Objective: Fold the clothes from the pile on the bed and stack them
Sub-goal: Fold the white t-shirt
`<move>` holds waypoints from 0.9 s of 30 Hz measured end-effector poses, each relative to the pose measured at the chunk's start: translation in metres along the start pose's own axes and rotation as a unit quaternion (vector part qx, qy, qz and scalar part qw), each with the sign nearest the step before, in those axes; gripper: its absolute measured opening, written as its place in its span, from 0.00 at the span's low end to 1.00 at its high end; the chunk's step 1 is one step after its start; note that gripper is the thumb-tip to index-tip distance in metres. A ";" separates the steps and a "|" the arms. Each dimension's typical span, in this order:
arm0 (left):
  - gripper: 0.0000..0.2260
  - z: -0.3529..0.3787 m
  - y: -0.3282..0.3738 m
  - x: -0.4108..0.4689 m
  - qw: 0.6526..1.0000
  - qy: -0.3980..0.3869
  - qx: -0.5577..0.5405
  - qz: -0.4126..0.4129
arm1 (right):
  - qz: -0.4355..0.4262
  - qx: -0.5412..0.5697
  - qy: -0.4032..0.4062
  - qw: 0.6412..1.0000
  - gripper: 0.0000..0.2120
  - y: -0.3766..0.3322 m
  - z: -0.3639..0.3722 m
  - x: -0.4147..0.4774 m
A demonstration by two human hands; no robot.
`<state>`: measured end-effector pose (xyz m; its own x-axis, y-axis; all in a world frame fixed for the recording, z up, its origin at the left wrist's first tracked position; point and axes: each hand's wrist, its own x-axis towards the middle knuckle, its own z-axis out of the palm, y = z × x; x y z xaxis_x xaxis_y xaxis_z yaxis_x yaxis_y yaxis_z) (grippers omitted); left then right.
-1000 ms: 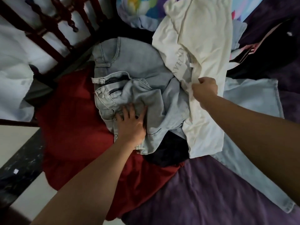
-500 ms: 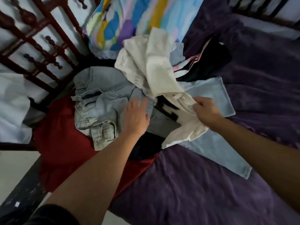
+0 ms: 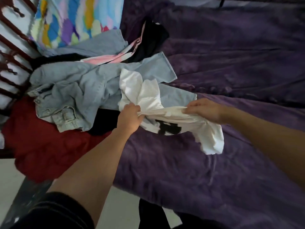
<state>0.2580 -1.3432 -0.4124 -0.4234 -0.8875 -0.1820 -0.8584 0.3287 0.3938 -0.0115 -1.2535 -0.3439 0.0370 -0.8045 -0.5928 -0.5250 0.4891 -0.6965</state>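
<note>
A white T-shirt with a black print is stretched between both hands, above the purple bedspread. My left hand grips its bunched cloth on the left. My right hand pinches its upper edge on the right, and a loose end hangs below that hand. The clothes pile lies to the left: light blue jeans on top, a red garment beneath them, a black garment between the two, and a pink, white and black piece at the back.
The purple bedspread covers the bed to the right and front. A multicoloured pillow leans at the head, beside a dark red wooden bed frame. Pale floor shows at the lower left.
My left hand left the jeans and took hold of the white T-shirt. Both hands pulled the T-shirt off the pile toward the right and front, and the view swung right.
</note>
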 end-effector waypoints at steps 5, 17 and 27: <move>0.09 -0.028 0.007 -0.047 0.990 0.047 -0.119 -0.055 | 0.011 -0.115 -0.038 0.993 0.13 0.020 0.031 -0.030; 0.09 -0.097 -0.004 -0.147 0.965 0.088 -0.230 -0.084 | -0.018 -0.146 0.083 0.986 0.17 -0.018 0.064 -0.115; 0.11 -0.191 0.043 -0.196 0.932 0.236 -0.275 0.010 | -0.057 0.033 0.103 0.992 0.12 -0.088 0.033 -0.257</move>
<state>0.3593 -1.2174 -0.1873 -0.1512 -0.9689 0.1958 -0.5188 0.2464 0.8186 0.0534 -1.0786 -0.1435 -0.0860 -0.9042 -0.4183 -0.4710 0.4069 -0.7827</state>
